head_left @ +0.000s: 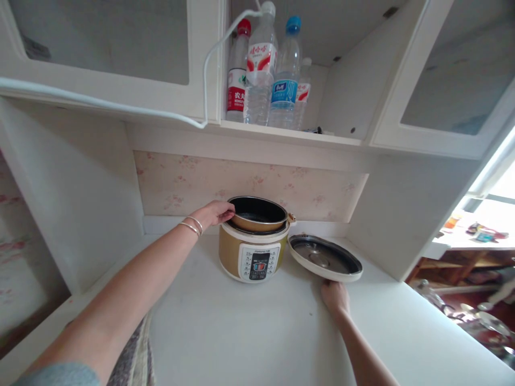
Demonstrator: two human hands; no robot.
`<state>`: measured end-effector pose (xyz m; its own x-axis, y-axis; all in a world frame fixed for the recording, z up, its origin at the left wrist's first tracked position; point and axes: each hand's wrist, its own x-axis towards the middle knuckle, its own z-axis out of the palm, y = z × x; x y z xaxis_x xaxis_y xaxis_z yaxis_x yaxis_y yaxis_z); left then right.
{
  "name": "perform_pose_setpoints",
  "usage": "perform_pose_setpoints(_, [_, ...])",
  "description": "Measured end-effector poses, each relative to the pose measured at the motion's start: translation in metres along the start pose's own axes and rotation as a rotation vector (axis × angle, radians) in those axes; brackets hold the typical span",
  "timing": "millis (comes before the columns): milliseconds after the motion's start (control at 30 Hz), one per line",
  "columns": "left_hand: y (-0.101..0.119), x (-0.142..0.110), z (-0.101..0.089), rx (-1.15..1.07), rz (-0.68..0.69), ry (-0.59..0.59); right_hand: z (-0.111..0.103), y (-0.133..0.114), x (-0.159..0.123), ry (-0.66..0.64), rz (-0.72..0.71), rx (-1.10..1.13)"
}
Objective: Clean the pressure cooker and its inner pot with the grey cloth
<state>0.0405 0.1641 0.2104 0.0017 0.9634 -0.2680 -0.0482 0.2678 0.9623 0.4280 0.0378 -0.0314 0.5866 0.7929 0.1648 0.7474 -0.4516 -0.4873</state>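
Note:
A gold and white electric pressure cooker [230, 252] stands on the white counter with its control panel facing me. Its dark-lined inner pot [257, 220] sits raised above the cooker's rim. With fingers closed on the left edge of that pot is my left hand [217, 212]. To the right, the cooker's round lid [325, 257] is upside down and tilted, its dark underside showing. My right hand [336, 295] grips the lid from below at its near edge; the fingers are partly hidden under it.
Several plastic bottles [261, 75] stand on an open cabinet shelf above, where a white cable [205, 80] hangs in front. Side panels [406, 198] close in the counter [249, 332]. A striped cloth [134, 354] is at lower left; metal pots [483, 327] lie far right.

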Motion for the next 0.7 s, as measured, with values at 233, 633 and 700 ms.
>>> perform_pose_setpoints(233, [0.0, -0.001, 0.009, -0.418, 0.057, 0.037, 0.001, -0.002, -0.004, 0.017, -0.033, -0.067])
perform_pose_setpoints(633, [0.036, -0.01, 0.002, -0.864, 0.27, 0.122, -0.005, 0.006, -0.06, 0.164, -0.041, 0.249])
perform_pose_setpoints(700, [0.045, -0.02, -0.008, -0.903, 0.293, 0.132, -0.003, -0.008, -0.083, 0.164, -0.143, 0.324])
